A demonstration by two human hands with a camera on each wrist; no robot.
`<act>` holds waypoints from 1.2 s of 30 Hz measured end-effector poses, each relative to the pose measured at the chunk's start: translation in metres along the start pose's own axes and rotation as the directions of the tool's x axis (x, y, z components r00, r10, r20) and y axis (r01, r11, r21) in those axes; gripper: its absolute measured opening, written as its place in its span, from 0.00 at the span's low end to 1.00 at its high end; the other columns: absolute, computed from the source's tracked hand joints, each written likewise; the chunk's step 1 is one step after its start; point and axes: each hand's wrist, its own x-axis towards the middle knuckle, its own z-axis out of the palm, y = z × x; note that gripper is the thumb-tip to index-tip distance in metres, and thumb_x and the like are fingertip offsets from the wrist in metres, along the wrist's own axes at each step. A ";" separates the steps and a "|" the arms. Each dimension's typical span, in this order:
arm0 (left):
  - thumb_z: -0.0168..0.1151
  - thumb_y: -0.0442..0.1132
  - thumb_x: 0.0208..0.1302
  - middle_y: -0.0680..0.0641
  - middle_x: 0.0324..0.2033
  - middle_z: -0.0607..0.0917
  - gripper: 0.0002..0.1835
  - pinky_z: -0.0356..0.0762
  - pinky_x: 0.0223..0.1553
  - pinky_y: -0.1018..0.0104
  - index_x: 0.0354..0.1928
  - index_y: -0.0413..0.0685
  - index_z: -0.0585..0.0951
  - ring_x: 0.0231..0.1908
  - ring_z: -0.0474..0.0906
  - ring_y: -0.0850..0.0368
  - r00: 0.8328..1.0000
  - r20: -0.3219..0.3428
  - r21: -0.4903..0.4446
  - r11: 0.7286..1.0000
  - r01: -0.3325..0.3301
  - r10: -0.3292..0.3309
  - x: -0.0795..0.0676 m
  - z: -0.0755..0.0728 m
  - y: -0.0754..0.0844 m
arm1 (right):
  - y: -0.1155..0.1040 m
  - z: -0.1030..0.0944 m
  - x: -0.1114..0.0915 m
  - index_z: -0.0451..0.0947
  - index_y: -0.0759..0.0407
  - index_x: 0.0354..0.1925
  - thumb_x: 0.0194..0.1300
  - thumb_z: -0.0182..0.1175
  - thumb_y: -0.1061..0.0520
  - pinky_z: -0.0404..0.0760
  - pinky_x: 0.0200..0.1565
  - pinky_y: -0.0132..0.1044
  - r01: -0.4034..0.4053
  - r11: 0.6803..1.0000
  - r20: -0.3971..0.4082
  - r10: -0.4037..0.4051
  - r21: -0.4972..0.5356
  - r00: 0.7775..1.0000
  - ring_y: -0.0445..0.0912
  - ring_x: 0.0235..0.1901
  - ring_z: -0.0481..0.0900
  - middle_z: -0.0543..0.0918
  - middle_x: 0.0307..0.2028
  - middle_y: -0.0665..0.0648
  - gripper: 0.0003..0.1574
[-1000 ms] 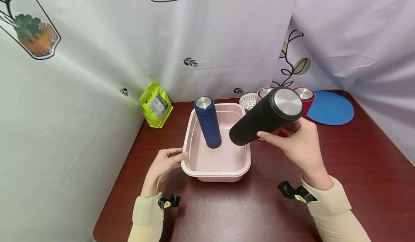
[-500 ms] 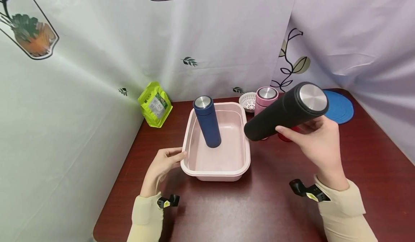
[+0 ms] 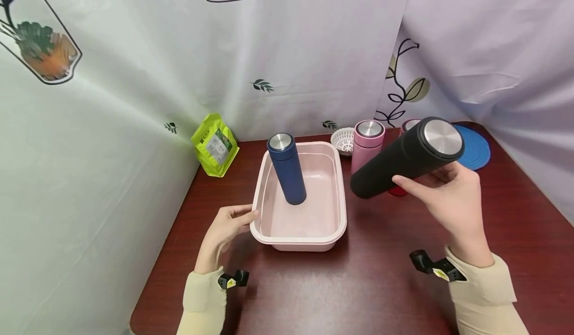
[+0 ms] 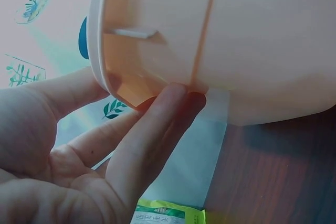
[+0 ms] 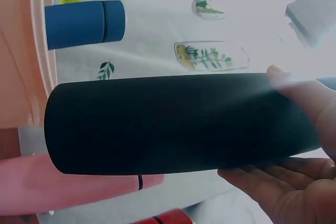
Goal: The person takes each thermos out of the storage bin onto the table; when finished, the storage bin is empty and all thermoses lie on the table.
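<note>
In the head view a pink plastic basin (image 3: 298,239) stands on the table. My left hand (image 3: 226,233) pinches its left rim, thumb on top and fingers below against the outer wall (image 4: 262,51). A blue thermos (image 3: 289,173) stands inside the basin towards its left side. My right hand (image 3: 453,205) grips a black thermos (image 3: 399,163) in the air, right of the basin, tilted with its steel lid up and to the right. Behind it stand a pink thermos (image 3: 366,148) and a red thermos (image 3: 397,191), the red one mostly hidden.
A white woven basket (image 3: 343,140) sits behind the basin, near the back wall. To the far right lies a round blue mat (image 3: 476,148), partly covered by the black thermos. A bright green bag (image 3: 216,145) stands at the back left corner of the dark red table (image 3: 309,295).
The black thermos has moved right in my right hand, from beside the basin's right rim to farther out, uncovering the pink thermos. My left hand and the basin have stayed in place.
</note>
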 end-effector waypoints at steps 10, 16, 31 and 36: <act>0.62 0.34 0.66 0.28 0.56 0.78 0.23 0.83 0.50 0.55 0.60 0.27 0.74 0.43 0.85 0.52 1.000 -0.003 -0.007 1.000 -0.007 0.007 0.000 0.000 -0.001 | 0.024 -0.001 -0.003 0.81 0.57 0.51 0.45 0.79 0.59 0.82 0.34 0.20 -0.075 0.989 0.035 0.080 -0.124 0.996 0.31 0.30 0.85 0.84 0.35 0.37 0.32; 0.62 0.34 0.66 0.28 0.56 0.78 0.24 0.83 0.50 0.55 0.60 0.27 0.74 0.43 0.85 0.52 1.000 -0.007 -0.006 1.000 -0.001 0.001 0.000 -0.001 -0.002 | 0.038 0.002 -0.003 0.81 0.57 0.50 0.47 0.79 0.55 0.81 0.32 0.20 -0.115 0.983 0.041 0.122 -0.146 0.992 0.31 0.28 0.84 0.84 0.32 0.37 0.30; 0.63 0.35 0.65 0.29 0.56 0.78 0.24 0.83 0.50 0.55 0.60 0.27 0.74 0.44 0.85 0.51 1.000 0.006 -0.013 1.000 -0.002 0.002 0.001 0.000 -0.001 | 0.059 -0.005 0.000 0.81 0.56 0.53 0.47 0.79 0.51 0.80 0.33 0.17 -0.126 0.971 0.043 0.137 -0.204 0.990 0.25 0.30 0.82 0.82 0.32 0.30 0.34; 0.64 0.35 0.65 0.29 0.56 0.78 0.24 0.82 0.51 0.54 0.60 0.28 0.75 0.44 0.85 0.51 1.000 0.008 -0.021 1.000 0.001 -0.001 0.001 0.000 0.000 | 0.061 -0.010 0.002 0.81 0.54 0.53 0.46 0.79 0.49 0.79 0.34 0.16 -0.151 0.963 0.035 0.163 -0.225 0.986 0.23 0.31 0.81 0.80 0.31 0.26 0.35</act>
